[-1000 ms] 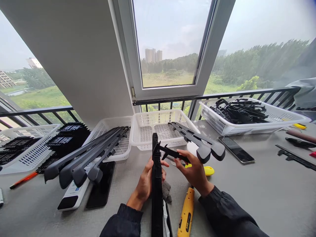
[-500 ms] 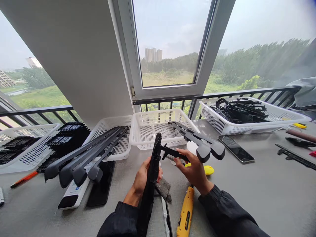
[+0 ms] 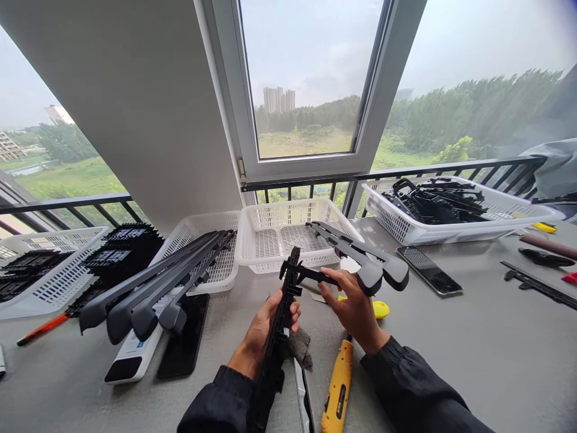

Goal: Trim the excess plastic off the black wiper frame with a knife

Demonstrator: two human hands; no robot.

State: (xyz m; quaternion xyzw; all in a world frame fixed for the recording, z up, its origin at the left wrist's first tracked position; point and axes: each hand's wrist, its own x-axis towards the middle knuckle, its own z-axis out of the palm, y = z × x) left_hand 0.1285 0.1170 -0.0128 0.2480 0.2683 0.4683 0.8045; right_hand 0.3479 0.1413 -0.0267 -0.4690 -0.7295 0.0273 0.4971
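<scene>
My left hand (image 3: 262, 329) is wrapped round a long black plastic part (image 3: 276, 343), which stands up at a slant with its ribbed side showing. A black caliper (image 3: 315, 275) is pinched in my right hand (image 3: 354, 304), and its jaws are at the upper end of the part. Below the hands, a grey cloth (image 3: 300, 349) lies on the table, partly hidden by my left hand and the part. A yellow-handled tool (image 3: 339, 385) lies below my right hand.
White baskets (image 3: 288, 260) stand along the railing. Long grey-black bars (image 3: 157, 288) lean on one at left, with more bars (image 3: 369, 267) at right. Phones (image 3: 430, 272) lie on the table (image 3: 478, 355). A heap of black parts (image 3: 437, 201) fills the right basket.
The long black part has turned in my left hand, so its ribbed side now shows. The caliper has shifted slightly left, and its jaws now overlap the part's upper end.
</scene>
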